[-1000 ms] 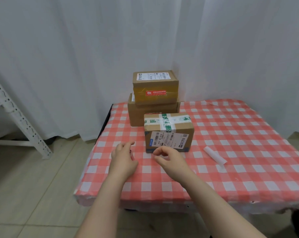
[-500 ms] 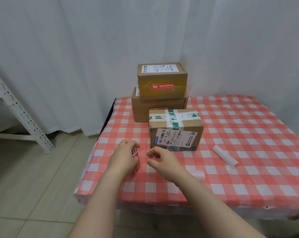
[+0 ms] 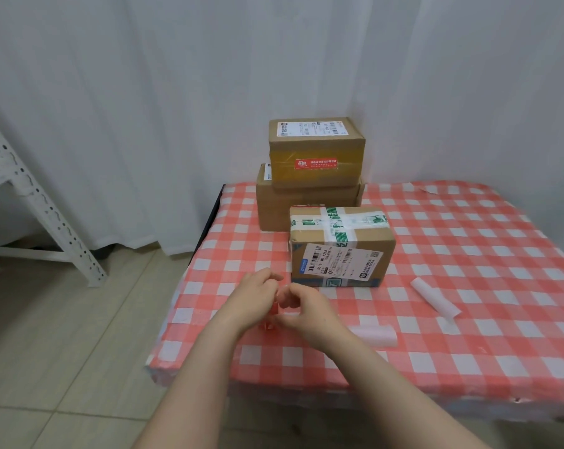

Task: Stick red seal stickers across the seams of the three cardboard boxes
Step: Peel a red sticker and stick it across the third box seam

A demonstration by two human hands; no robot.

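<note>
Your left hand (image 3: 258, 299) is curled around the red seal stickers (image 3: 273, 311). Only slivers of red show between your hands, low centre of the frame, just above the tabletop (image 3: 468, 238). Your right hand (image 3: 306, 307) has its fingertips (image 3: 285, 294) bent in against the left hand's. I cannot tell if that grip has a sticker edge pinched yet.

Step in hand, judged: peeling one sticker free. Next move needs a clean peel, then a carry to a seam, then laying the sticker across the seam and pressing it flat.

The front box (image 3: 340, 247) is just beyond your hands, closed, with green-printed tape crossing its top and no red seal visible. The lower box (image 3: 306, 205) sits behind it with the top box (image 3: 316, 140) stacked on it. The top box already has a red sticker (image 3: 316, 164) on its front face, so likely one done, two left. All three are shut, so the contents are hidden.

A white paper curl (image 3: 434, 296) lies right of centre. Another paper curl (image 3: 374, 335) lies just beside your right wrist.
</note>
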